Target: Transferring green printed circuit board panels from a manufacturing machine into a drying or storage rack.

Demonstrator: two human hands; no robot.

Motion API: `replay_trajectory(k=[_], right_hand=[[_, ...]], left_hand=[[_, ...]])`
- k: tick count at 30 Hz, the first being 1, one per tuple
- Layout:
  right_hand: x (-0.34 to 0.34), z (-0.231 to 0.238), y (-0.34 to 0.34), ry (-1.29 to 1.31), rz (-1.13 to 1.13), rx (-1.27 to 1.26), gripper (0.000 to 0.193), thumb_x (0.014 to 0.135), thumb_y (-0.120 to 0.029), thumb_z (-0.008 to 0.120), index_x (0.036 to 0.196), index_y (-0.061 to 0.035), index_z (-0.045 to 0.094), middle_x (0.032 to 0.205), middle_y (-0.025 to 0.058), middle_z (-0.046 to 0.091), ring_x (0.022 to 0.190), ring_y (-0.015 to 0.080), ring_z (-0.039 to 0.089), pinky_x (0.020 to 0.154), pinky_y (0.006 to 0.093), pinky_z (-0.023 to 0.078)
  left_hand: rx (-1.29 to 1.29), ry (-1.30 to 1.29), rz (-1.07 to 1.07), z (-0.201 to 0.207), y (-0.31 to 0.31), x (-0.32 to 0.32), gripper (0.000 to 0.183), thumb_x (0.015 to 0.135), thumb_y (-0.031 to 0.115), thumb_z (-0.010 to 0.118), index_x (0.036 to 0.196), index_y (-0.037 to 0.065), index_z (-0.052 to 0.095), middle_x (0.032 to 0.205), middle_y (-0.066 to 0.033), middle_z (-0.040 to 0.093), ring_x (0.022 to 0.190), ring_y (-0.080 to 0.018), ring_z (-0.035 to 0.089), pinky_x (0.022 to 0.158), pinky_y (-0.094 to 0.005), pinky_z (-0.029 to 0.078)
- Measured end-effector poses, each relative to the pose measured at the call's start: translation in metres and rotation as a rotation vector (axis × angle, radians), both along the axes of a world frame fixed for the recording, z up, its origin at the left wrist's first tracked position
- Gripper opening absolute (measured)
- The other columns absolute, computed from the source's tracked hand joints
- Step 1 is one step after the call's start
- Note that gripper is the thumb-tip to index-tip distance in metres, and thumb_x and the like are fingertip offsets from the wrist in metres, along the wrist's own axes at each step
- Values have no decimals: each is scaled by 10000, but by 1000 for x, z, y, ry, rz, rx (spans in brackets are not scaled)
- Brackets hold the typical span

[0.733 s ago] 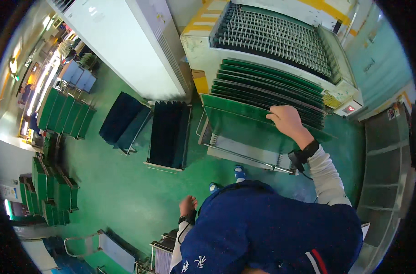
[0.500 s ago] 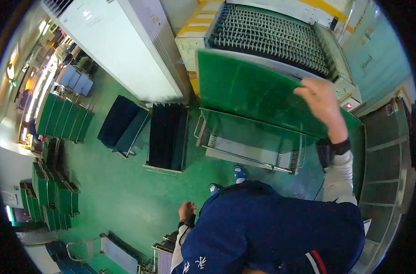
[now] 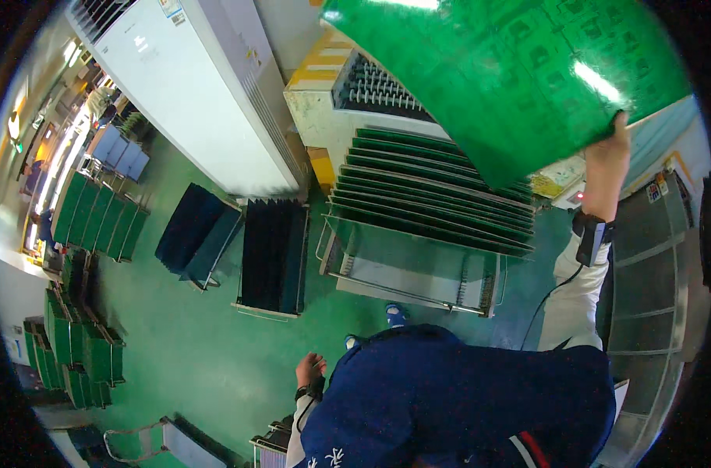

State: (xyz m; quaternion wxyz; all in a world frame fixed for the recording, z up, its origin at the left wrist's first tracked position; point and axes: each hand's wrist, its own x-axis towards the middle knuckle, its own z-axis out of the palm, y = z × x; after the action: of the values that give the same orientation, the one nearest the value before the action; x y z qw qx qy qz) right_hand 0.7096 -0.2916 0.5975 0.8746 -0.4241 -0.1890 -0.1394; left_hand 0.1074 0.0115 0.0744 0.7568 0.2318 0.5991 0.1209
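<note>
A large green circuit-board panel (image 3: 519, 70) is held up at the upper right, with faint outlines on its glossy face. My right hand (image 3: 607, 168) grips its lower edge near the right corner, thumb on the face; the other fingers are hidden behind it. Below the panel stands a wire rack (image 3: 402, 287) with several more green panels (image 3: 433, 195) upright in a row; its near part shows a pale bottom. My left hand (image 3: 310, 369) hangs low beside my body, fingers loosely bent and apart, with nothing visible in it.
The raised panel partly covers a roller machine (image 3: 383, 87) behind the rack. A tall white cabinet (image 3: 192, 93) stands left of it. Two racks of dark sheets (image 3: 274, 253) stand on the green floor. Metal framing (image 3: 648, 288) runs along the right; green-panel racks (image 3: 98, 214) stand far left.
The green panel has risen from the rack and tilted over the roller machine, with my right hand now on its lower edge. The row of panels behind it has come into view.
</note>
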Motion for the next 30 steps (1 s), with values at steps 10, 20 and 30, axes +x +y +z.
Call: replay_trajectory(k=[10, 20, 30], right_hand=[[106, -174, 41, 533, 451, -71, 116, 835, -45, 698, 889, -81, 602, 834, 42, 605, 789, 175, 591, 775, 323, 495], [121, -244, 110, 704, 491, 40, 145, 883, -110, 673, 822, -28, 570, 814, 69, 575, 816, 209, 562, 888, 374, 500], [167, -250, 115, 853, 674, -147, 186, 954, -187, 581, 1018, -16, 546, 1083, 155, 637, 1002, 259, 633, 828, 333, 559]], left_hand=[[576, 195, -575, -37, -4, -39, 299, 863, 71, 606, 1143, -29, 573, 1046, -135, 660, 884, -280, 674, 696, -353, 554], [362, 38, -145, -11, -28, -20, 277, 910, 148, 555, 1122, -30, 542, 1095, -167, 635, 886, -310, 646, 663, -404, 537], [33, 189, 192, 16, -35, 7, 363, 958, 261, 530, 1164, -38, 535, 1094, -183, 639, 878, -321, 648, 630, -412, 534]])
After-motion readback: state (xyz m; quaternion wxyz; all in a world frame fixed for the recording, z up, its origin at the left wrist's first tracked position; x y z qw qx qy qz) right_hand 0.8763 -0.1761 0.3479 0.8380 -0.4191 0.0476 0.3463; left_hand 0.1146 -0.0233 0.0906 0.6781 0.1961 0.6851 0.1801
